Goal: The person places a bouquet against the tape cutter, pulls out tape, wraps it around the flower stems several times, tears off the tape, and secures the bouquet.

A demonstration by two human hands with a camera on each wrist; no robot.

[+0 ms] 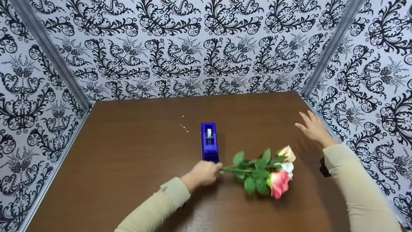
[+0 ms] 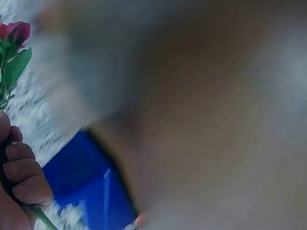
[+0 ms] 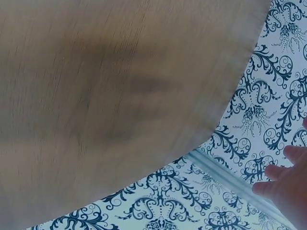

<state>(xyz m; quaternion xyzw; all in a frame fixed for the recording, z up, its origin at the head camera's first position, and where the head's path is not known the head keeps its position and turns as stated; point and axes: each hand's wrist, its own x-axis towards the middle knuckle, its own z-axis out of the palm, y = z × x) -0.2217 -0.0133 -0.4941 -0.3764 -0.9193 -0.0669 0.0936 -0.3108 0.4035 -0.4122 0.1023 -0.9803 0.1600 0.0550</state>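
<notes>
My left hand [image 1: 204, 172] grips the green stems of a bunch of roses [image 1: 257, 172], just in front of the blue tape dispenser. The bunch points to the right, with pink, white and cream blooms and green leaves. In the left wrist view, curled fingers [image 2: 26, 172] wrap the stem, and a blurred pink rose [image 2: 19, 32] shows above them. Near the middle of the table stands the blue tape dispenser [image 1: 209, 138]. My right hand [image 1: 315, 130] is over the table's right side, fingers spread, holding nothing. Its fingertips [image 3: 276, 172] also appear in the right wrist view.
The brown wooden table [image 1: 135, 161] is enclosed at the back and sides by white walls [image 1: 173, 48] with black scroll patterns. Grey strips [image 1: 51, 54] run along the corners. A few small pale specks [image 1: 184, 128] lie left of the dispenser.
</notes>
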